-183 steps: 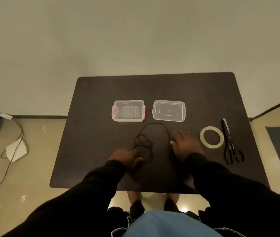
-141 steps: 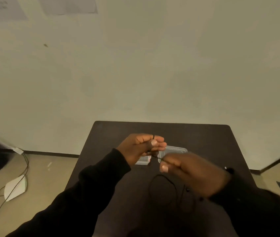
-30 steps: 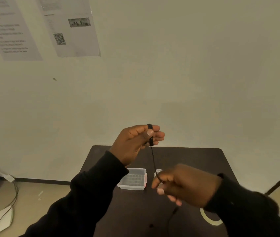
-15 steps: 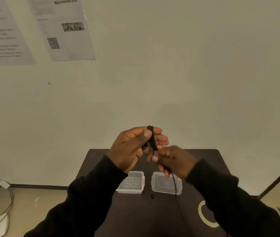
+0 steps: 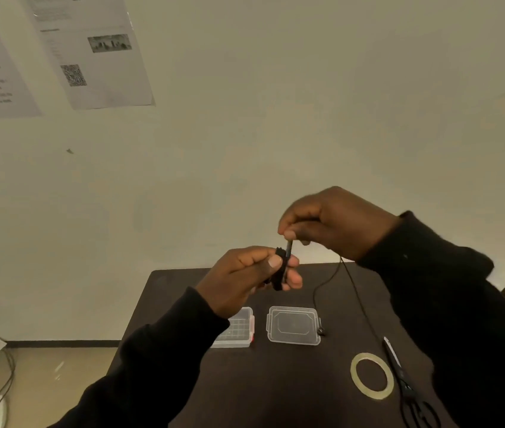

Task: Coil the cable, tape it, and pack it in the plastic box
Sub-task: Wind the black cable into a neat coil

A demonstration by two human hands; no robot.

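My left hand (image 5: 245, 278) pinches a small tight coil of thin black cable (image 5: 280, 268) between thumb and fingers, held up above the dark table (image 5: 291, 381). Just above it, my right hand (image 5: 334, 222) grips the same cable's strand. The free length hangs from the right hand in a loop (image 5: 319, 288), and its end lies beside the clear lid (image 5: 293, 325). The open plastic box (image 5: 240, 329) with red latches stands left of the lid, partly behind my left arm. A ring of clear tape (image 5: 372, 379) lies at the right.
Black scissors (image 5: 405, 384) lie to the right of the tape, partly under my right sleeve. Printed sheets (image 5: 90, 50) hang on the wall at upper left. Cables run on the floor at lower left.
My right hand has risen from below the coil to above it, carrying the strand up over the coil. The left hand has held the coil roughly in place. My view has tilted down a little.
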